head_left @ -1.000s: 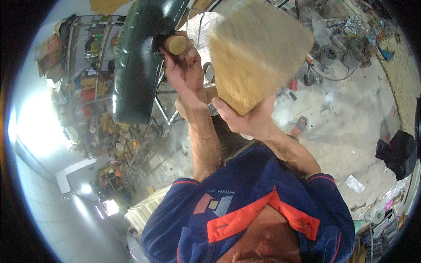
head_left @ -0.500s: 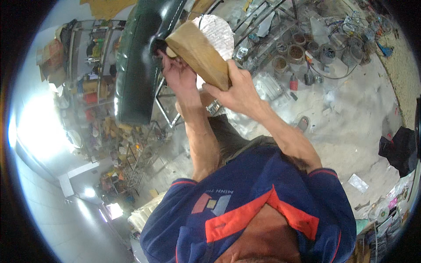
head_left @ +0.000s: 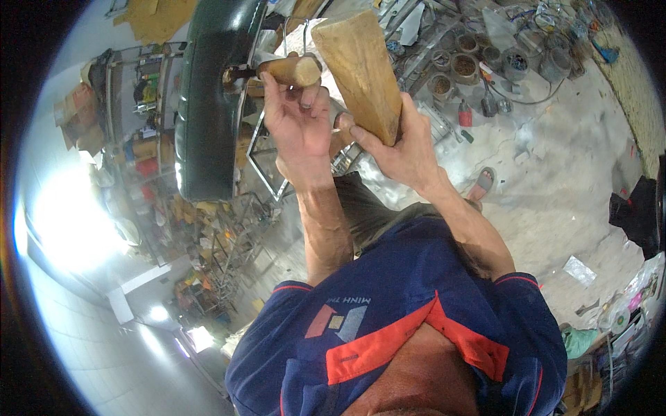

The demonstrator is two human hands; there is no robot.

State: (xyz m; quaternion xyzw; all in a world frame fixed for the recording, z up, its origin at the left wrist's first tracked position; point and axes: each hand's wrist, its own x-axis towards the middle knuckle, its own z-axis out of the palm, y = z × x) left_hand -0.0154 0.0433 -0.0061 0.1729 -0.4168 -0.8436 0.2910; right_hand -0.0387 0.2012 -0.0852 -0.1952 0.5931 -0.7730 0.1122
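My right hand is closed round the lower end of a thick wooden block, which tilts up and to the left. My left hand has its palm turned up, with its fingers curled at a wooden-handled tool. The tool's dark shank points left and meets the side of a dark green padded cushion; its tip cannot be made out. The handle's round end faces the block, with a small gap between them.
A metal frame stands beside the cushion. Several pots and jars sit at the upper right, near a red bottle. On the pale floor lies a black cloth. Cluttered shelves line the left.
The block has swung right, away from the tool's handle, which now shows more fully. My left hand's fingers have loosened a little, and my right hand has moved slightly right.
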